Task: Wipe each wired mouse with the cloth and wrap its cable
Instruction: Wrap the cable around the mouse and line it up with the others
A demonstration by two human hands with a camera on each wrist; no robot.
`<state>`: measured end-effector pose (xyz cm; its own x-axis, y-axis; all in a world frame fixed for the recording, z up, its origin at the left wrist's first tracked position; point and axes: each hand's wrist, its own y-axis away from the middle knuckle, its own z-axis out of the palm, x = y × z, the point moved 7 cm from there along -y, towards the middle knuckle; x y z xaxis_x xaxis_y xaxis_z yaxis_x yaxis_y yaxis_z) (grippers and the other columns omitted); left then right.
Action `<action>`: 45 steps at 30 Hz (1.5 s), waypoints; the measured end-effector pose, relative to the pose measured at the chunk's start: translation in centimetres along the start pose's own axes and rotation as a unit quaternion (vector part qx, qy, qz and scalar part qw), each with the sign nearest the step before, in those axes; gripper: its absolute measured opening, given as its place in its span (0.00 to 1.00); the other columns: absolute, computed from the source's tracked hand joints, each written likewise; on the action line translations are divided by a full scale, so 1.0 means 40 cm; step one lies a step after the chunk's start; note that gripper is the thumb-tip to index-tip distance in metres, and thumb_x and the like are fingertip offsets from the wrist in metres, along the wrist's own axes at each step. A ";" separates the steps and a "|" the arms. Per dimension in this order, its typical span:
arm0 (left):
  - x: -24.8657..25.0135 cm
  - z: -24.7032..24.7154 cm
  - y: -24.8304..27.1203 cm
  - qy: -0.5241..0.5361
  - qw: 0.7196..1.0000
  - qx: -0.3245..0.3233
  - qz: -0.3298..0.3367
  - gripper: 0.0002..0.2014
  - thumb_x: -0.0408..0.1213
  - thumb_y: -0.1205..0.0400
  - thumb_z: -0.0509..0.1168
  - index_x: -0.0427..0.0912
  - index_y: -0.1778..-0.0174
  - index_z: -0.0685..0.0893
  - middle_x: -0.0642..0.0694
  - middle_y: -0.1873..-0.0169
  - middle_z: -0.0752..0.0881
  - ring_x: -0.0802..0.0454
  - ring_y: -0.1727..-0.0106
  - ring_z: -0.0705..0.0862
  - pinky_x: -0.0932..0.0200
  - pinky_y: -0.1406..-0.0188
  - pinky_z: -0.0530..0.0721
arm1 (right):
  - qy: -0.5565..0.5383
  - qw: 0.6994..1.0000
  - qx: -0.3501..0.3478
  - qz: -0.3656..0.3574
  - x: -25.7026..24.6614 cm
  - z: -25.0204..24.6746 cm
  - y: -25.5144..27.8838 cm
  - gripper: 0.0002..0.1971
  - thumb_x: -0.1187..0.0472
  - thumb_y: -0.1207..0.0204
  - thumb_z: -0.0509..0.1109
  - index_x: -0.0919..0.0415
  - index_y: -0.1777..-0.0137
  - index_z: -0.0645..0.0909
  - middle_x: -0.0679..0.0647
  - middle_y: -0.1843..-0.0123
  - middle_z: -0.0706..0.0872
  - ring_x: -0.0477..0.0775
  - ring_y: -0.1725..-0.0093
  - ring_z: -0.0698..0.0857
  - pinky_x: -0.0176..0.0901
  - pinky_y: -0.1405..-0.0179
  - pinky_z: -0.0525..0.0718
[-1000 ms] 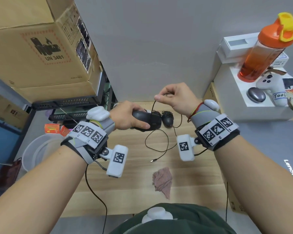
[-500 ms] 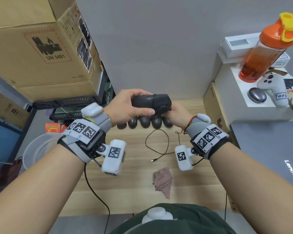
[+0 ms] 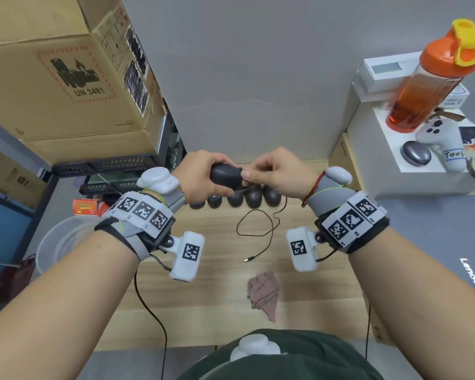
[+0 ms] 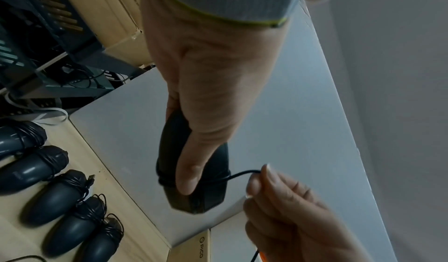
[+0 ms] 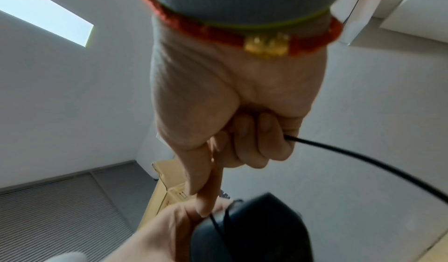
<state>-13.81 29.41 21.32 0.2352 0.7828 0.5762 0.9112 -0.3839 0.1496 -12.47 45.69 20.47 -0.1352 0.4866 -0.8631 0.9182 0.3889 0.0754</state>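
My left hand point(image 3: 203, 176) grips a black wired mouse point(image 3: 225, 175) in the air above the wooden table point(image 3: 203, 292). A few turns of its cable point(image 4: 219, 179) lie round the mouse body point(image 4: 208, 195). My right hand point(image 3: 269, 171) pinches the cable close beside the mouse, the fingers curled over it point(image 5: 286, 137). The loose rest of the cable point(image 3: 254, 234) hangs down in a loop to the table, ending in the plug point(image 3: 248, 259). Several dark mice with wrapped cables point(image 3: 254, 198) stand in a row below my hands. The reddish cloth point(image 3: 263, 293) lies crumpled near the table's front.
A large cardboard box point(image 3: 66, 78) sits on a rack at the left. At the right are a white box point(image 3: 395, 171) with an orange bottle point(image 3: 433, 69), a white controller point(image 3: 444, 141) and a grey mouse point(image 3: 416, 153), and a grey laptop point(image 3: 436, 229). A white bucket point(image 3: 55, 242) stands lower left.
Both hands rose with the mouse from near the table. The right hand carried the cable round the mouse and now pinches it close beside the mouse.
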 end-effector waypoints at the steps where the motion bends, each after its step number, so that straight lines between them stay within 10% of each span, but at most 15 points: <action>1: 0.004 0.011 0.004 0.000 1.000 -0.026 -0.002 0.22 0.42 0.32 0.87 0.60 0.47 0.87 0.54 0.60 0.91 0.56 0.61 0.90 0.55 0.55 0.90 | -0.003 1.000 0.014 -0.002 -0.004 -0.014 -0.003 0.13 0.40 0.27 0.71 0.47 0.60 0.90 0.56 0.74 0.80 0.59 0.73 0.75 0.61 0.72 0.80; 5: 0.032 0.033 0.022 0.061 0.994 -0.087 0.007 0.22 0.34 0.30 0.85 0.55 0.44 0.88 0.49 0.68 0.91 0.51 0.77 0.85 0.56 0.70 0.85 | -0.016 0.994 0.110 -0.019 0.001 -0.087 -0.020 0.13 0.52 0.19 0.72 0.49 0.66 0.87 0.48 0.71 0.81 0.45 0.67 0.76 0.42 0.59 0.75; 10: 0.074 0.014 0.030 0.155 0.984 -0.079 0.029 0.23 0.37 0.29 0.85 0.59 0.42 0.87 0.39 0.63 0.92 0.29 0.68 0.87 0.27 0.77 0.81 | -0.045 0.993 0.112 -0.003 0.056 -0.073 -0.027 0.14 0.57 0.16 0.69 0.50 0.65 0.84 0.35 0.76 0.80 0.34 0.72 0.73 0.29 0.67 0.71; 15: 0.100 -0.052 0.020 0.176 0.980 0.048 0.072 0.22 0.36 0.31 0.86 0.53 0.43 0.88 0.55 0.55 0.91 0.65 0.55 0.88 0.67 0.47 0.86 | -0.057 0.993 0.084 0.051 0.111 -0.008 -0.020 0.10 0.55 0.23 0.68 0.45 0.64 0.87 0.46 0.71 0.82 0.52 0.68 0.77 0.49 0.67 0.75; 19: 0.059 -0.067 0.002 0.191 0.974 0.109 0.044 0.22 0.38 0.31 0.86 0.51 0.42 0.89 0.57 0.54 0.91 0.65 0.55 0.88 0.67 0.49 0.84 | -0.078 0.996 0.025 0.032 0.072 0.054 0.005 0.13 0.56 0.14 0.64 0.55 0.55 0.88 0.40 0.78 0.78 0.43 0.82 0.68 0.32 0.81 0.68; 26: 0.017 -0.044 -0.005 0.075 0.993 0.089 -0.011 0.22 0.42 0.31 0.86 0.55 0.43 0.88 0.59 0.58 0.89 0.65 0.56 0.87 0.78 0.59 0.78 | 0.027 0.998 -0.051 0.016 0.012 0.044 0.007 0.14 0.50 0.17 0.68 0.55 0.59 0.90 0.44 0.79 0.77 0.50 0.81 0.73 0.41 0.77 0.72; 29: 0.018 -0.031 -0.009 0.009 0.999 0.052 -0.013 0.22 0.43 0.32 0.87 0.56 0.44 0.89 0.56 0.56 0.90 0.57 0.53 0.88 0.63 0.50 0.85 | 0.026 0.999 -0.025 0.011 -0.008 0.006 0.004 0.14 0.45 0.20 0.69 0.50 0.61 0.89 0.53 0.75 0.81 0.55 0.75 0.76 0.57 0.74 0.78; 31: 0.016 -0.014 -0.002 -0.019 0.999 0.011 -0.024 0.22 0.43 0.32 0.86 0.58 0.45 0.89 0.54 0.57 0.90 0.52 0.53 0.90 0.55 0.48 0.87 | 0.010 1.000 0.005 -0.011 -0.029 -0.029 0.000 0.14 0.48 0.19 0.70 0.51 0.63 0.89 0.46 0.77 0.78 0.51 0.73 0.73 0.48 0.70 0.73; 35: 0.040 0.016 0.023 0.041 0.997 -0.069 -0.017 0.20 0.35 0.29 0.85 0.57 0.48 0.87 0.49 0.67 0.93 0.47 0.72 0.89 0.35 0.68 0.90 | 0.014 0.999 0.042 -0.032 -0.035 -0.069 -0.018 0.15 0.52 0.18 0.71 0.52 0.66 0.88 0.44 0.79 0.67 0.46 0.74 0.63 0.39 0.72 0.62; 39: 0.079 0.009 0.030 0.083 0.993 -0.077 0.021 0.21 0.37 0.28 0.84 0.59 0.45 0.87 0.44 0.65 0.93 0.31 0.71 0.87 0.27 0.75 0.85 | -0.025 0.996 0.080 -0.005 0.024 -0.076 -0.021 0.15 0.51 0.18 0.70 0.50 0.67 0.86 0.46 0.74 0.77 0.46 0.70 0.70 0.39 0.68 0.68; 45: 0.112 -0.047 0.028 0.179 0.981 0.017 0.074 0.22 0.35 0.32 0.86 0.53 0.44 0.89 0.54 0.56 0.91 0.63 0.56 0.88 0.66 0.48 0.86 | -0.058 0.994 0.079 0.055 0.099 -0.006 -0.013 0.09 0.51 0.24 0.68 0.48 0.62 0.87 0.58 0.67 0.84 0.54 0.65 0.76 0.51 0.65 0.73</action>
<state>-12.36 31.57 25.59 0.2382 0.4948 0.8357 0.8881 -0.4592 0.0187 -13.57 47.59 17.13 0.0036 0.4225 -0.9063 0.9734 0.2063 0.1000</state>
